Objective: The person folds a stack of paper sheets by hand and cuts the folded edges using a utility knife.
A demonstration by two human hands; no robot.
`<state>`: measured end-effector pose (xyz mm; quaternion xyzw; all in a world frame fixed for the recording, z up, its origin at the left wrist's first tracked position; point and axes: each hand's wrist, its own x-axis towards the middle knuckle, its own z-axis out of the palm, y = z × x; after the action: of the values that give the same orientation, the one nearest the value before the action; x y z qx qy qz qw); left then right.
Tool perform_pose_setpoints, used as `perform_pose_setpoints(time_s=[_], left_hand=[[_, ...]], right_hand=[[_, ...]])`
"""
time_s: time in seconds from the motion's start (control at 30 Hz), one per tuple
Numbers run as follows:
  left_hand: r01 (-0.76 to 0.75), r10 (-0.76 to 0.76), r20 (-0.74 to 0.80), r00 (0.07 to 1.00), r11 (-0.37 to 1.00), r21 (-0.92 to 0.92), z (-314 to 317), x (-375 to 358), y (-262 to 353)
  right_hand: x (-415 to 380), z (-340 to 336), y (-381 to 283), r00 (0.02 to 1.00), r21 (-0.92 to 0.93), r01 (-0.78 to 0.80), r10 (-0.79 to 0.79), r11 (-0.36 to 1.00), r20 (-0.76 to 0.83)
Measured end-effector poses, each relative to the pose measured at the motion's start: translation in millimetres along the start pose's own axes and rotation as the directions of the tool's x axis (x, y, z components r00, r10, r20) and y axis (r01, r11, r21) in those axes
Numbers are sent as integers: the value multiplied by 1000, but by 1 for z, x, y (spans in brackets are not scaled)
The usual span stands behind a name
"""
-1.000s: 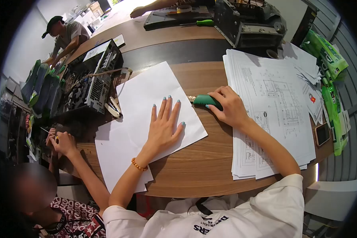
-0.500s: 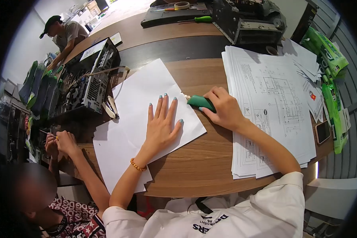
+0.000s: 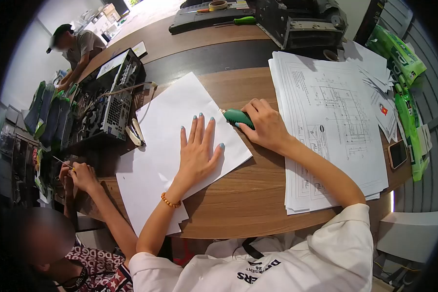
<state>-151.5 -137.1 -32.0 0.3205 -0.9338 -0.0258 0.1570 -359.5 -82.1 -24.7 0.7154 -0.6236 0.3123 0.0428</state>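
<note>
Here the right hand grips a green cutter beside white paper.

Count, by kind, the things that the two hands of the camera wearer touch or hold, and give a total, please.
Green utility knife, held in the right hand: 1
Blank white sheet, pressed flat under the left hand: 1
Stack of printed drawings, under the right forearm: 1
Total: 3
</note>
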Motion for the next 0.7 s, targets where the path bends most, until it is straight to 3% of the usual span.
perform_pose_setpoints(time_s=[0.03, 0.1, 0.13, 0.2, 0.23, 0.27, 0.3, 0.43, 0.7], left_hand=[[-2, 2, -1, 1000, 1000, 8, -3, 2, 0], [113, -97, 164, 982, 989, -93, -13, 11, 0], [119, -104, 153, 983, 989, -92, -23, 25, 2], [356, -316, 412, 854, 934, -22, -39, 55, 3], [370, -327, 406, 853, 929, -29, -21, 54, -5], [212, -210, 152, 966, 977, -2, 11, 52, -20], [59, -51, -107, 993, 996, 73, 18, 55, -21], [122, -120, -37, 992, 990, 69, 25, 53, -22], [137, -134, -55, 990, 989, 54, 25, 51, -17]], right_hand=[[-1, -2, -1, 1000, 3, 1, -1, 1000, -8], [0, -10, 0, 1000, 59, 0, 0, 998, -6], [3, -11, 1, 1000, 57, 13, -13, 998, -7], [3, -11, -1, 997, 10, 67, -67, 998, 23], [2, -10, -3, 996, 9, 82, -82, 997, 33], [0, -10, -5, 998, -6, 63, -62, 998, 27], [-1, -10, -7, 999, -23, 41, -41, 999, 16], [-5, -10, -11, 999, -23, -23, 24, 999, 41], [-13, -16, -9, 999, -40, -48, 48, 998, 5]])
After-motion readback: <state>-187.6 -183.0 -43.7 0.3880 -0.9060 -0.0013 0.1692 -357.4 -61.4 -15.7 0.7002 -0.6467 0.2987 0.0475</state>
